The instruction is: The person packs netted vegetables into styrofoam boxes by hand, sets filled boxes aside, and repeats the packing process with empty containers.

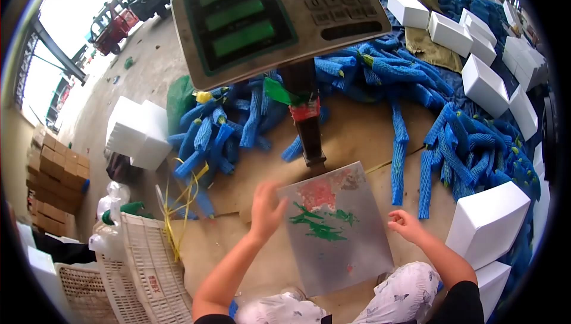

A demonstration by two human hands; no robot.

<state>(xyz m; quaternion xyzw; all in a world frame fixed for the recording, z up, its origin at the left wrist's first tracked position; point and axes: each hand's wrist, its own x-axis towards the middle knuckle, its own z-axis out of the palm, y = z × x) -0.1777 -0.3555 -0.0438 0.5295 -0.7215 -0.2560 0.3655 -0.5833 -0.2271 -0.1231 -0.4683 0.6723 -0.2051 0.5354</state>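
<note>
A bench scale stands in front of my knees, its metal weighing plate (333, 258) marked with worn red and green patches. Nothing lies on the plate. My left hand (267, 210) is by the plate's upper left edge, fingers loosely extended, thumb apart, holding nothing; whether it touches the rim I cannot tell. Off the right edge, my right hand (407, 226) hovers with loosely curled fingers slightly apart and no object in them. The scale's post (309, 137) rises to a display head (238, 18) with green screens and a keypad.
Blue net-sleeved produce (470, 151) lies in heaps behind and right of the scale. White foam boxes (489, 220) stand at the right, with another stack (140, 131) at left. Plastic crates (151, 264) and yellow straps (189, 205) are near my left arm. Cartons (59, 175) sit farther left.
</note>
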